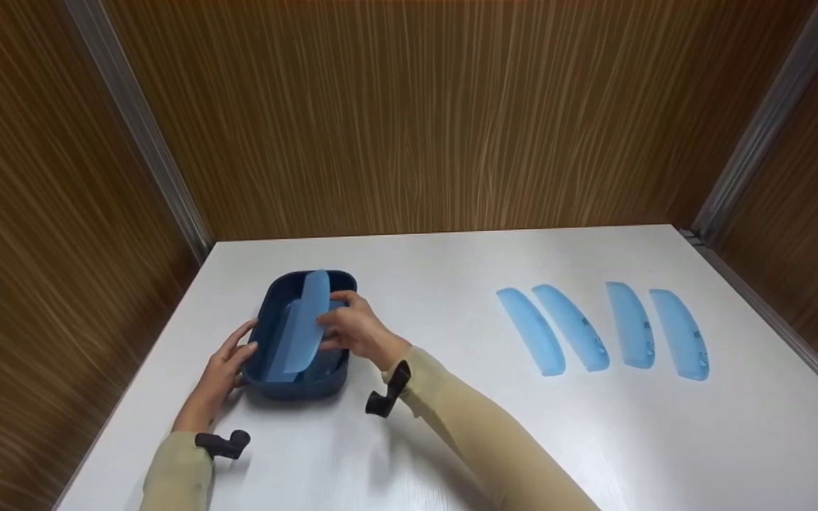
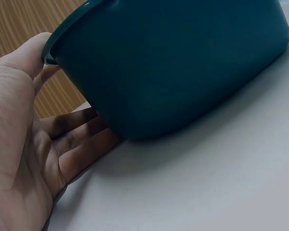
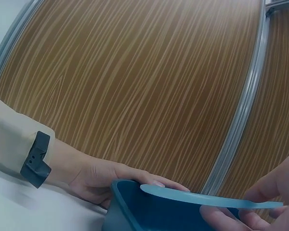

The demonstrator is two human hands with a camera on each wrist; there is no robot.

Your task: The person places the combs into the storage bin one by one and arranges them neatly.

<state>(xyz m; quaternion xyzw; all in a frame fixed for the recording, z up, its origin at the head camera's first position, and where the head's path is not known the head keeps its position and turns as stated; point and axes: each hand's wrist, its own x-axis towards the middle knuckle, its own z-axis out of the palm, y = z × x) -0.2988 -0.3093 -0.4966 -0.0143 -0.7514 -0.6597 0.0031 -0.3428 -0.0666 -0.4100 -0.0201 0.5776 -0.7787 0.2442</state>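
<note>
On the left of the table is a dark blue plastic tub [image 1: 299, 390] with rounded corners. My left hand [image 1: 221, 372] rests against its left side, thumb at the rim and outstretched fingers touching the outer wall low down in the left wrist view. Over the tub, my right hand [image 1: 356, 326] pinches a light blue half-moon plastic strip [image 1: 308, 323] by its right edge between thumb and fingers. The strip is tilted and overlaps the opening. Below it, a flat light blue piece [image 1: 282, 348] shows inside the tub, partly hidden by the held strip.
Several light blue half-moon strips [image 1: 533, 330] lie spaced apart on the right of the white table [image 1: 437, 284], some with small dark marks at the near end. Wood-grain panels [image 1: 409, 121] stand behind and on both sides, with metal posts [image 1: 146, 128] at the corners.
</note>
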